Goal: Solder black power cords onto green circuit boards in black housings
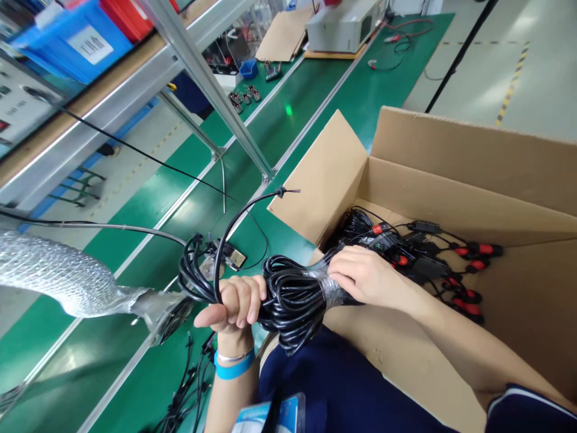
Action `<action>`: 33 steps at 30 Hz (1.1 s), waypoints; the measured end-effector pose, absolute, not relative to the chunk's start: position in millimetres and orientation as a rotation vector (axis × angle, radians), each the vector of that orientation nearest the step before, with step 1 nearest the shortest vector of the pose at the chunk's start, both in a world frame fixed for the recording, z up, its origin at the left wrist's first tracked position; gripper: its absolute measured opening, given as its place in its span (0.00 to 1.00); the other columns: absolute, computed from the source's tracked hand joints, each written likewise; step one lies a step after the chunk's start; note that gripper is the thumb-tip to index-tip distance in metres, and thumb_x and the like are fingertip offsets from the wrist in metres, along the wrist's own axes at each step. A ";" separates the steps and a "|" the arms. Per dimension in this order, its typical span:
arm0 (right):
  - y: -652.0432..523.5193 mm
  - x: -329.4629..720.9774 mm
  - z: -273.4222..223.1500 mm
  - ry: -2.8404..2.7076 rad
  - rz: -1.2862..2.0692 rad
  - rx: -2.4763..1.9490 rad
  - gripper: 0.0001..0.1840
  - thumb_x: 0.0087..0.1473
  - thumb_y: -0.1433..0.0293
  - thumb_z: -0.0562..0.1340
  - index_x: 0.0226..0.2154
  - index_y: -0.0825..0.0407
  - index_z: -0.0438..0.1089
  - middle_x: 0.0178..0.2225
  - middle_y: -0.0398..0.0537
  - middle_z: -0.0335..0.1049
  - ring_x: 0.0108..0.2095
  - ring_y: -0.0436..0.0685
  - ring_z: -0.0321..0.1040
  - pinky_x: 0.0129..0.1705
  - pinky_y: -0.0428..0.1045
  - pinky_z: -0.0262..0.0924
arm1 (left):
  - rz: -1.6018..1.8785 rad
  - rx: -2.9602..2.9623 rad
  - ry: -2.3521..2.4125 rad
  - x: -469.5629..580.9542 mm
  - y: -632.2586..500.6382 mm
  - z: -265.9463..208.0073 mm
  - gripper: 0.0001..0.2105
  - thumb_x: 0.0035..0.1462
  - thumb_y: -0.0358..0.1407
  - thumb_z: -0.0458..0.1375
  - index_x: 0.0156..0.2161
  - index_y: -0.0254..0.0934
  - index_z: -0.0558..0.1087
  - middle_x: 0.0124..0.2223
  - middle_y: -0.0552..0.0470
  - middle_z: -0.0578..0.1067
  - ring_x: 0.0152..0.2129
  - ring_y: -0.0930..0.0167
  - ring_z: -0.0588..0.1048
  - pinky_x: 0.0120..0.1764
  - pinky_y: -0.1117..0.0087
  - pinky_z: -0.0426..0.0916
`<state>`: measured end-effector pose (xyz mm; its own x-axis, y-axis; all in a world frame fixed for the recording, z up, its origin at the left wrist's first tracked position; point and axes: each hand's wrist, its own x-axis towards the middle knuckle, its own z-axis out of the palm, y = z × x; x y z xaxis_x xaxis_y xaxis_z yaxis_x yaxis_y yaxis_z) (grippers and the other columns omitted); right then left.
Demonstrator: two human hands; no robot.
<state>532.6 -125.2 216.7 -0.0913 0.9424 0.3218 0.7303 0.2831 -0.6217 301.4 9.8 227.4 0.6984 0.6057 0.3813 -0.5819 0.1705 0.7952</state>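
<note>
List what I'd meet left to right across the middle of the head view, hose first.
Silver hose → left hand → thick part of the black cable bundle → right hand → rightmost red-and-black plug.

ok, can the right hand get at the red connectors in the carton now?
Probably yes: the carton stands open and several red connectors lie exposed, but the right hand would first have to leave the black cable coil.
</note>
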 end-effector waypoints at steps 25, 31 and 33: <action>19.9 523.8 196.1 -1.818 0.998 -1.670 0.12 0.55 0.65 0.63 0.39 0.56 0.69 0.37 0.48 0.70 0.37 0.52 0.68 0.39 0.50 0.66 | 0.886 1.211 0.196 328.0 -15.2 267.7 0.33 0.54 0.58 0.52 0.11 0.36 0.51 0.06 0.59 0.55 0.08 0.76 0.65 0.27 0.70 0.65; -120.0 573.9 246.5 -1.382 0.567 -1.770 0.15 0.59 0.62 0.56 0.41 0.56 0.69 0.32 0.50 0.71 0.28 0.51 0.68 0.31 0.47 0.63 | 1.133 0.816 0.638 373.0 13.5 289.8 0.28 0.51 0.57 0.57 0.15 0.37 0.57 0.13 0.59 0.59 0.15 0.76 0.67 0.30 0.72 0.68; -168.3 545.7 231.7 -1.237 1.250 -1.404 0.16 0.56 0.60 0.59 0.36 0.55 0.72 0.27 0.48 0.71 0.21 0.49 0.67 0.23 0.44 0.61 | 1.172 0.720 0.722 392.1 17.7 297.4 0.27 0.52 0.57 0.56 0.17 0.37 0.58 0.14 0.59 0.59 0.17 0.76 0.67 0.30 0.72 0.68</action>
<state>545.7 -168.3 231.7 0.0053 0.9906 -0.1368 0.1261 -0.1364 -0.9826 392.1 17.7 297.4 0.2286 0.9660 -0.1207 -0.5429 0.2295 0.8079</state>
